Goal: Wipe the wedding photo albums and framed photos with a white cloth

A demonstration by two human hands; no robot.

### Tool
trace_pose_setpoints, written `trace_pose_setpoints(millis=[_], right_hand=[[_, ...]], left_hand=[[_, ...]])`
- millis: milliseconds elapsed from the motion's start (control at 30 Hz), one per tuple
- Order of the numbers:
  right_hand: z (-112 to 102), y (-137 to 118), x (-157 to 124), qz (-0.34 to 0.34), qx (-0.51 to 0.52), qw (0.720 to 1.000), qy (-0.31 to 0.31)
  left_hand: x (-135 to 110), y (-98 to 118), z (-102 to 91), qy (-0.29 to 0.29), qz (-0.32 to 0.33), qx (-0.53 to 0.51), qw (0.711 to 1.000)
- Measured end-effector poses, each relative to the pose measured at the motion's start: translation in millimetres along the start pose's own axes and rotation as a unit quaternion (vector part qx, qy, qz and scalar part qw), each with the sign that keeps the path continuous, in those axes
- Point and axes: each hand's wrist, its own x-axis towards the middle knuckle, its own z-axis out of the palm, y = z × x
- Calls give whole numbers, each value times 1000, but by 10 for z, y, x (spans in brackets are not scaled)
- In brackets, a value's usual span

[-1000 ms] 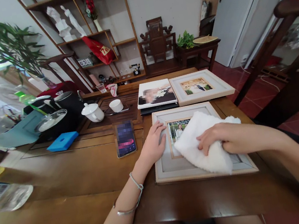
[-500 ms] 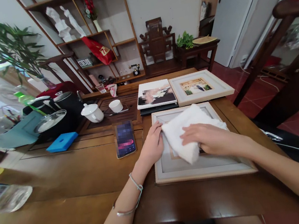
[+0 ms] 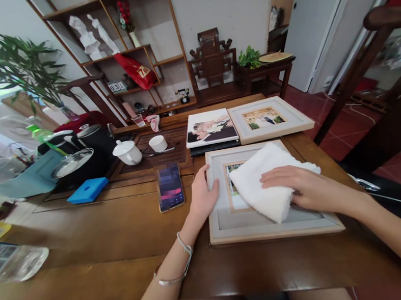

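Note:
A picture frame with a pale wooden rim lies flat on the table in front of me. My left hand holds its left edge, the thumb over the rim and the fingers along the outer side. Spread over the middle and right of the frame is a white cloth, fluffy and folded. My right hand presses on the cloth's right part, its fingers bent over it and the thumb underneath. Most of the small photo inside the frame is covered by the cloth; a strip at its left shows.
Behind the frame lie a white photo panel and a second framed picture. To the left are a phone, a blue block, a lidded white teapot, a white cup and a black kettle.
My right hand has slid the cloth to the right and slightly toward me, uncovering the photo's left strip. My left hand stays at the frame's left edge, slightly farther left.

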Motion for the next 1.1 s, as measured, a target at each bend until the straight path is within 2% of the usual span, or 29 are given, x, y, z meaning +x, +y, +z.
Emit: trace_pose_setpoints(millis=[100,167,267,400,667,767,867,967,1033,1100], right_hand=[[-33,29,-80,3,-37,998,51],[-51,69,-146,16,-56,996,71],[-29,146,-246,29,-61,996,56],[33,194,-318,3,-46,998,53],[42,113,-343,-20,-20,999,36],[104,147,-374,41,-96,988,111],[232,227,-410,168,-128,951,227],[354,329,-426,263,-37,929,258],[391,377,-413,279,51,926,249],[390,388,-382,281,132,909,277]], left_hand=[[36,-34,13,9,-124,-146,981],[51,-34,11,-3,-175,-208,962],[43,20,4,-39,-203,-257,944],[-2,140,19,-28,-274,-318,907],[-8,234,26,-52,-294,-387,872],[-15,258,17,-44,-296,-394,869],[-38,280,13,-36,-292,-400,868],[-61,289,23,-28,-289,-410,865],[-70,292,33,-16,-284,-423,860],[-75,299,38,-4,-275,-439,855]])
